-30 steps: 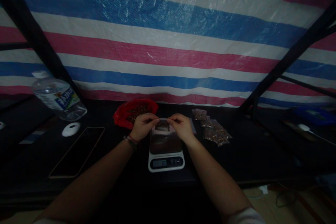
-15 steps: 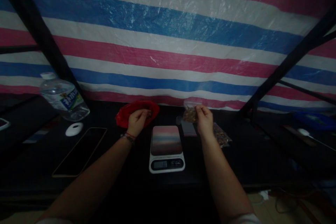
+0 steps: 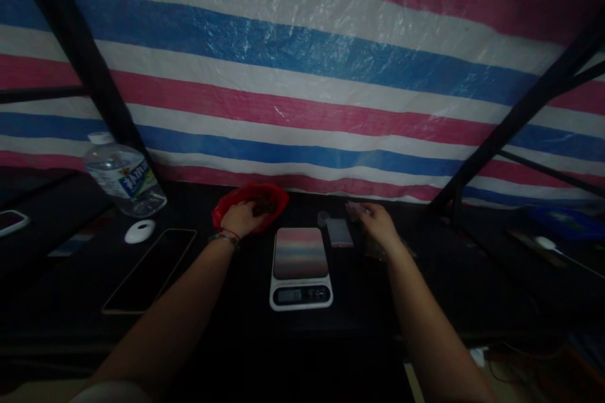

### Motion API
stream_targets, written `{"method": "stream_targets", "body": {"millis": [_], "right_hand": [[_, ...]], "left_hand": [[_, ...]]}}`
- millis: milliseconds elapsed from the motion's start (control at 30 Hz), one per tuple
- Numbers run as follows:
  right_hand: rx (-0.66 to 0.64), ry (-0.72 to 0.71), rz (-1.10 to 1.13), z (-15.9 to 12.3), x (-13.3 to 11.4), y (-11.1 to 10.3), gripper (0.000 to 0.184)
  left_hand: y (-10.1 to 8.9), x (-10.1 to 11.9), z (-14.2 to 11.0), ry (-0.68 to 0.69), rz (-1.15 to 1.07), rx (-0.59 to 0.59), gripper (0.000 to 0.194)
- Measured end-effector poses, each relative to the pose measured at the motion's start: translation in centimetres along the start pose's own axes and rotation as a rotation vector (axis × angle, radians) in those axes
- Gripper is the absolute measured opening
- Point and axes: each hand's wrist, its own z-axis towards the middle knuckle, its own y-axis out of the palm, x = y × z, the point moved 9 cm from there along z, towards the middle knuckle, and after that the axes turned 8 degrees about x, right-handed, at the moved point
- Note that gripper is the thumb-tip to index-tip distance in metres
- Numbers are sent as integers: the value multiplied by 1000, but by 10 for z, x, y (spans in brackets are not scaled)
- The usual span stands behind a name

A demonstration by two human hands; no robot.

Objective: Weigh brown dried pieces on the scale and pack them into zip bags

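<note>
My left hand (image 3: 243, 219) reaches into a red plastic bag (image 3: 227, 199) with a rolled-open mouth. Its fingertips are lost among small dark pieces (image 3: 265, 204) inside, so their grip cannot be made out. On the right, my right hand (image 3: 379, 225) is closed on the top of a small clear zip bag (image 3: 354, 209), low over the black tabletop. Beneath that hand lies another clear bag (image 3: 375, 250) of brownish bits, largely covered by it. Between both hands stands a white kitchen scale (image 3: 301, 264) with a lit display too blurred to read.
Behind the scale are a small clear round cup (image 3: 323, 218) and a pale flat packet (image 3: 339, 232). At left are a phone (image 3: 150, 272), a white mouse-like object (image 3: 140, 231) and a large plastic bottle (image 3: 125, 176). Dark frame posts and a striped sheet (image 3: 302, 94) bound the back.
My left hand has gone from a pinch above the red bag's mouth deeper into it. My right hand has lowered the small zip bag and moved slightly right, over the other bag.
</note>
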Motion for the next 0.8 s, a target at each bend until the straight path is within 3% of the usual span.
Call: {"method": "stream_targets", "body": {"millis": [133,233,333,600,800], "right_hand": [[-109,-205,18,-1,-59,46,43],[-172,-218,-11,-5,-70,75,50],[-238,-197,-46,-15,-67,96,43],[-252,-276,-6,-31,-74,100,44],[-256,-282,-1,-34,-76,107,39]], "left_hand": [[12,15,-1,84,-1,-12,62],[20,23,1,146,4,-5,59],[27,24,4,153,44,-1,50],[30,29,5,162,82,24,34],[30,32,1,179,84,40,43]]}}
